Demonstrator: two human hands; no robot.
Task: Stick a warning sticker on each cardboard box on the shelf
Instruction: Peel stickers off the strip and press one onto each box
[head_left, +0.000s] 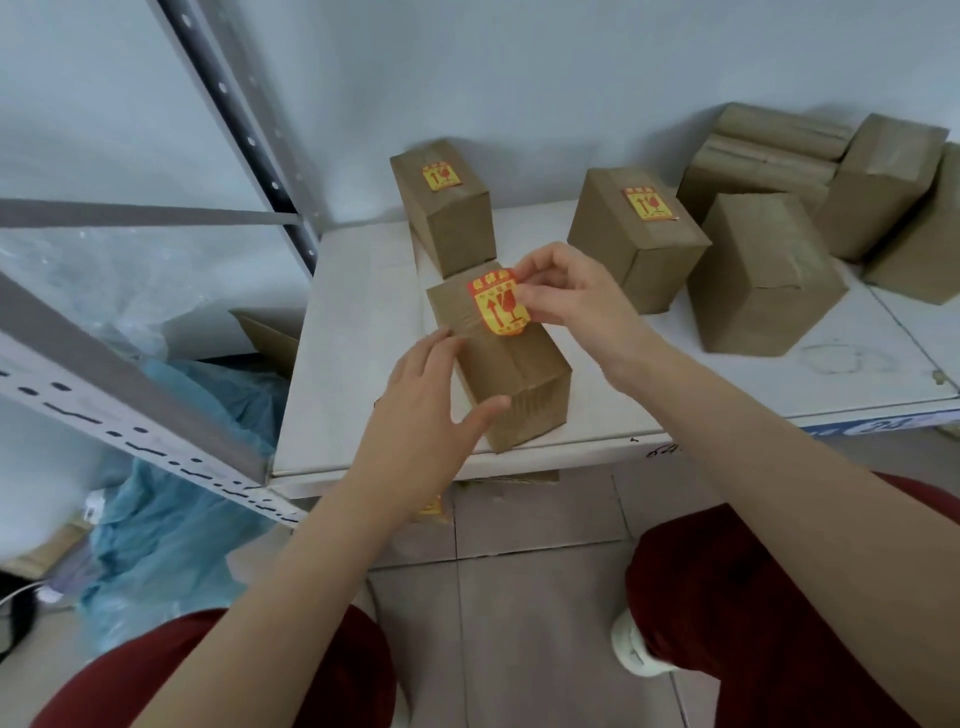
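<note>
The shelf (353, 312) carries several boxes. From the near box (514, 374), a labelled box (441, 223) stands at twelve o'clock and a second labelled box (634, 244) at one, with plain boxes (758, 275) from two to three. The near box sits close to the shelf's front edge, so a hard press could shove it off. The left hand (426, 405) steadies it at eight o'clock, fingers straight against the cardboard. The right hand (571, 301) pinches the sticker (498, 306) by its three-o'clock edge above the box's far end. Because the sticker is curled, it may crease, trap air or land crooked.
</note>
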